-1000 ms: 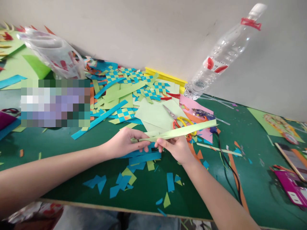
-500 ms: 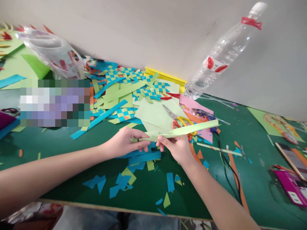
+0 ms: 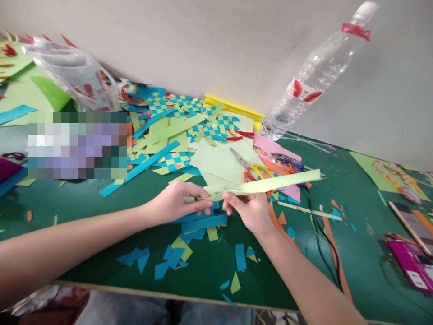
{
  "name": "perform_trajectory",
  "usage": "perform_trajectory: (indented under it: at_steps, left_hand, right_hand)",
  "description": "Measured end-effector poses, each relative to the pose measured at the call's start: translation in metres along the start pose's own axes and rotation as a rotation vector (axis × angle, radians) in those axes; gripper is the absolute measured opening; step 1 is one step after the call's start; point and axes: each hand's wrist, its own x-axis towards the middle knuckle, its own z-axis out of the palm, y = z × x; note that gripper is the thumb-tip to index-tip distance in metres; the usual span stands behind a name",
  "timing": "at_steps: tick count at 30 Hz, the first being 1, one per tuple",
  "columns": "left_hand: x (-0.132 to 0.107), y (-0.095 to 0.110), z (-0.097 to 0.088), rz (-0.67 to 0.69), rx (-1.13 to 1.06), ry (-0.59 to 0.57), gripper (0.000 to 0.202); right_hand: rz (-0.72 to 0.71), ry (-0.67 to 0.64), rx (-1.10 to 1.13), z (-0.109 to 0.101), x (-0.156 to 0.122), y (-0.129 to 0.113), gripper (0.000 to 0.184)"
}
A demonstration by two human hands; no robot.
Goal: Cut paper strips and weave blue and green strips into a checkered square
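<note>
Both my hands hold light green paper strips just above the green table. My left hand pinches the strips' left end, fingers closed round it. My right hand pinches them a little further right, thumb on top. One long strip sticks out to the right, past the red-and-yellow scissors lying behind my right hand. Blue strips lie on the table right under my hands.
A heap of woven blue-and-green paper pieces and loose strips fills the table's back. A clear plastic bottle leans on the wall at right. A plastic bag lies at back left. A black cable and a magenta object lie at right.
The long green strip's free end has slid further out to the right and slightly up. My hands have stayed almost in place.
</note>
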Motion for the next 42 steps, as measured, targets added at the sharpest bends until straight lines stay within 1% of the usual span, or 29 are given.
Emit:
perform_trajectory:
  at_steps: [6,10,14,19,28,31,33,36,42]
  left_hand:
    - [0.0,0.0,0.001,0.008,0.01,0.0,0.023]
    - [0.0,0.0,0.001,-0.006,0.016,0.013,0.023]
    - [0.001,0.001,-0.003,-0.03,0.021,0.027,0.023]
    - [0.001,0.001,-0.008,-0.053,0.067,0.042,0.023]
    - [0.001,0.001,-0.005,-0.057,0.044,0.02,0.023]
    - [0.001,-0.002,-0.004,-0.02,0.069,0.025,0.023]
    - [0.001,-0.003,-0.004,0.028,0.091,0.03,0.023]
    - [0.0,-0.006,-0.003,0.121,0.157,0.037,0.025]
    - [0.001,-0.011,-0.003,0.315,0.316,0.101,0.023]
  right_hand:
    - [-0.003,-0.012,0.01,0.0,0.0,0.0,0.017]
    - [-0.006,-0.01,-0.026,-0.002,0.002,0.0,0.02]
    - [-0.026,0.038,-0.015,-0.005,0.004,-0.001,0.022]
    - [-0.039,0.14,0.009,-0.01,0.008,0.003,0.021]
    - [-0.062,0.164,0.038,-0.008,0.006,0.004,0.022]
    - [-0.064,0.169,0.048,-0.007,0.006,0.004,0.022]
    - [-0.061,0.173,0.047,-0.007,0.006,0.005,0.022]
    - [-0.052,0.184,0.047,-0.007,0.005,0.005,0.024]
    - [-0.04,0.2,0.04,-0.005,0.004,0.005,0.026]
